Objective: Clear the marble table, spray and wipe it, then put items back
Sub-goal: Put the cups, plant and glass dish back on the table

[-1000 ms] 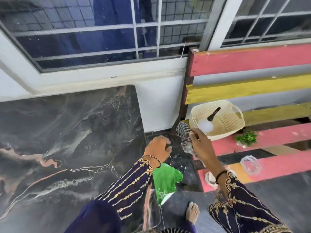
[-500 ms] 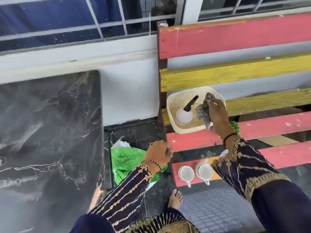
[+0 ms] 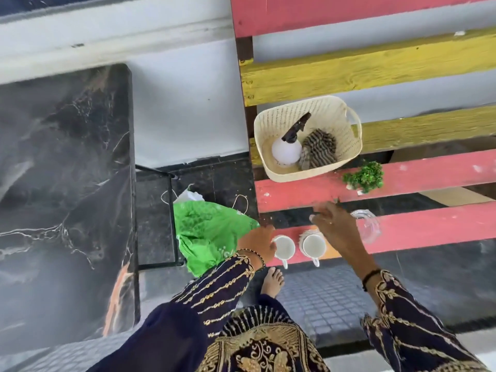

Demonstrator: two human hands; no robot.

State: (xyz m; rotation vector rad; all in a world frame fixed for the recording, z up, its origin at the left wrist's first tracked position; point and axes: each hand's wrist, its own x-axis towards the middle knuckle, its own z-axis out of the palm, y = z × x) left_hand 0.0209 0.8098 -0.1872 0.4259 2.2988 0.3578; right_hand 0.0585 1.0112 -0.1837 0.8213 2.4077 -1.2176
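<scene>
Dark marble table [image 3: 64,183] at left, against white wall. Painted slat bench [image 3: 416,175] at right, carrying cream basket [image 3: 351,146] with spray bottle [image 3: 285,151] and striped cloth [image 3: 319,147] inside, touching. Green sprig [image 3: 365,177] just beside basket; glass dish [image 3: 369,228], left cup [image 3: 285,247] and right cup [image 3: 314,245] on front slat. Green bag [image 3: 212,232] on floor between table and bench. Left hand [image 3: 257,241] against left cup's rim, grasp not discernible. Right hand [image 3: 332,221] over right cup, fingers spread, holding nothing, blurred.

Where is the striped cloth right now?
In the head view, the striped cloth lies inside the cream basket on the colourful bench, upper right of the picture, just right of the white spray bottle.
</scene>
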